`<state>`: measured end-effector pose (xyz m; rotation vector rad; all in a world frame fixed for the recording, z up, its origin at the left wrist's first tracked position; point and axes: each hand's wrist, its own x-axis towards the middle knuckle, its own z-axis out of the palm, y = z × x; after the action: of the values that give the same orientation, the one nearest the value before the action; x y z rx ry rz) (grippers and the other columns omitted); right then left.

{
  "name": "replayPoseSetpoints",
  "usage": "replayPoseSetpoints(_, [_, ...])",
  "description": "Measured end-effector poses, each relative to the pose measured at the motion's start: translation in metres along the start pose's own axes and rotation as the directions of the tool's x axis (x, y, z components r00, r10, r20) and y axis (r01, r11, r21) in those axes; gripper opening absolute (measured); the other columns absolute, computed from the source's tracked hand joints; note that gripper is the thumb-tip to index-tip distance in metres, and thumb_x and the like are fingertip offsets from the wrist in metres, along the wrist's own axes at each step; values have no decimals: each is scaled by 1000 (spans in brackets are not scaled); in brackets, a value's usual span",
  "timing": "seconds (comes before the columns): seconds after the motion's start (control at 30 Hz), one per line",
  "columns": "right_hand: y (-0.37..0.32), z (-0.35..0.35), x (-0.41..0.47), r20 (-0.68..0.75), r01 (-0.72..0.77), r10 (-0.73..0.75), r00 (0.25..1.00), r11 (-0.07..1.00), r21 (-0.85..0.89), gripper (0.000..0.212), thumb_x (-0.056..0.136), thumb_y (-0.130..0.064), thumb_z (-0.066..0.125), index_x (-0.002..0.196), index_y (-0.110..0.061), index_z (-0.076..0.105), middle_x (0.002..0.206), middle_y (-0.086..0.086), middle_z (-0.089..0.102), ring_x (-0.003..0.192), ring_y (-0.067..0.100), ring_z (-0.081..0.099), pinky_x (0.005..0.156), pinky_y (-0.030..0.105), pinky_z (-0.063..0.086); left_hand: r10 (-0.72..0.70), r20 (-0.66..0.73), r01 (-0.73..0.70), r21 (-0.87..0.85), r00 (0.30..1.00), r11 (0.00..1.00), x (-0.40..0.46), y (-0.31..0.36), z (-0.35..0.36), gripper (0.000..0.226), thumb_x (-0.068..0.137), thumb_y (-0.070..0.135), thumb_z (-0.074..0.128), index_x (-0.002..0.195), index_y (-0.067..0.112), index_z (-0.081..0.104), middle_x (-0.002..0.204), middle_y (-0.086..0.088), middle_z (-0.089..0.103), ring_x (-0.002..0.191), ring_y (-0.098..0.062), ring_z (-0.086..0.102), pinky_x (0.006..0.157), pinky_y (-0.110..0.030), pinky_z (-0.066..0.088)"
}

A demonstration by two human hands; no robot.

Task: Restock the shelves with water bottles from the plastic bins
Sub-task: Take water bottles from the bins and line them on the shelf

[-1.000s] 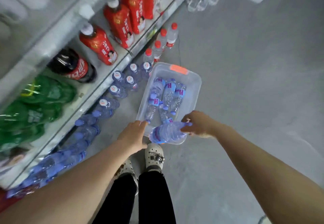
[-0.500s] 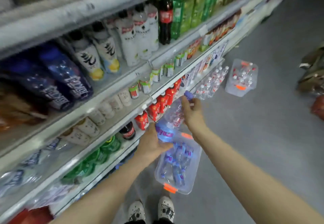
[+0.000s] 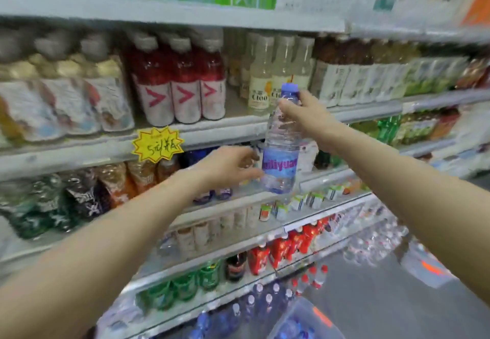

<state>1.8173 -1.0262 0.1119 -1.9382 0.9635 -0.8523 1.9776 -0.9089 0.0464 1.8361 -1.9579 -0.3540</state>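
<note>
Water bottle (image 3: 282, 142): upright in mid-air before the middle shelf (image 3: 220, 129), pinched at the neck by right hand (image 3: 305, 116); left hand (image 3: 228, 166), fingers loosely spread, touching its label. Step: carrying to shelf. Next, probably: finding a gap, setting it upright.

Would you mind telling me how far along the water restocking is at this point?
Done: purple-capped water bottles already stand in rows by the lowest shelf. In hand: the right hand grips one water bottle near its cap, upright before the middle shelf, while the left hand touches its label side. Left: it is not yet shelved, and the plastic bin still holds bottles.
</note>
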Motion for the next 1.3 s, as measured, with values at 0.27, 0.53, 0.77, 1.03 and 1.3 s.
replayPoseSetpoints(0.27, [-228,27,51,132,336,-344,929,938,79,18,95,-40,55,107,-27,55,89,0,60,73,14,59,63,29,41,72,-565,63,215,822,975,-59,-21,-225,27,87,29,69,111,19,66,102,2,69,93,-15,64,85,-32,50])
replayPoseSetpoints(0.53, [-379,110,106,23,458,-471,882,866,202,19,100,-44,46,93,-26,48,95,1,53,54,7,46,53,20,33,-102,-860,364,102,500,926,-122,-103,-382,63,82,28,73,135,7,45,130,-14,52,120,-28,50,102,-40,41])
replayPoseSetpoints(0.77, [-407,210,164,-11,505,-511,860,846,173,27,98,-36,52,121,-23,46,89,-1,57,64,9,49,50,19,37,-358,-797,526,-61,485,848,-147,-176,-407,72,84,37,72,138,5,37,136,-13,51,121,-34,50,93,-40,41])
replayPoseSetpoints(1.03, [-409,277,206,45,453,-470,882,870,195,69,90,-53,52,144,-14,35,135,11,52,114,27,53,101,46,45,-412,-742,570,-49,529,821,-113,-217,-408,67,86,40,68,132,3,38,122,-18,58,111,-36,54,84,-39,44])
replayPoseSetpoints(1.3, [-418,289,203,-7,552,-553,833,833,-43,70,98,-45,48,153,-16,15,146,12,44,128,30,47,106,45,38,-481,-712,579,-127,511,805,-96,-225,-419,76,78,36,77,131,1,36,117,-12,61,106,-31,59,85,-38,49])
